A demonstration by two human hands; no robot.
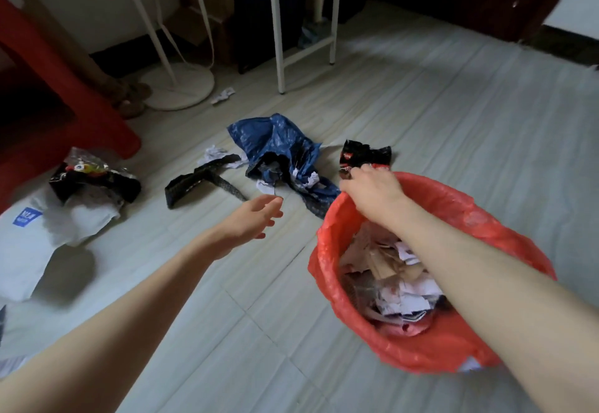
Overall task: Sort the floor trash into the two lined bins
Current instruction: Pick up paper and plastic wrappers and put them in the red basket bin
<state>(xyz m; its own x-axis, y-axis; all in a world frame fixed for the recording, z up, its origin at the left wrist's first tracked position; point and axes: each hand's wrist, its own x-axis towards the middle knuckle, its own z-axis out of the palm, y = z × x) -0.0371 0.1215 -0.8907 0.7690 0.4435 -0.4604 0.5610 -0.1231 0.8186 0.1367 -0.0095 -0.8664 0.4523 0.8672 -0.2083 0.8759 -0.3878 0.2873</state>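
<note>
- The bin with the red liner [453,344] stands on the tiled floor [453,114] at the person's right, already well filled with torn paper and cardboard scraps [398,279]; only this one bin is in view.
- The right hand [372,190] reaches across the bin's far rim, fingers curled down at the liner's edge. It seems to pinch the liner or the black-and-red wrapper [363,154] lying just beyond, but which one cannot be told.
- The left hand [251,218] hovers above the floor, fingers loosely spread and holding nothing, pointed toward the trash ahead, probably ready for the next pick.
- Just beyond both hands lies a crumpled blue plastic bag [275,143] with white paper bits [309,180] spilling from it, touching the bin's near-left side.
- Beside it is a dark strip of packaging [201,182] and a small ball of white paper [215,154].
- Further left, a black snack packet [94,179] rests on a white mailing bag [39,234].
- One small paper scrap [223,94] lies apart near a round white stand base [181,88].
- A red plastic stool [48,94] sits at far left; a white metal frame [280,39] stands behind.
- Much is left to sort, I judge.
</note>
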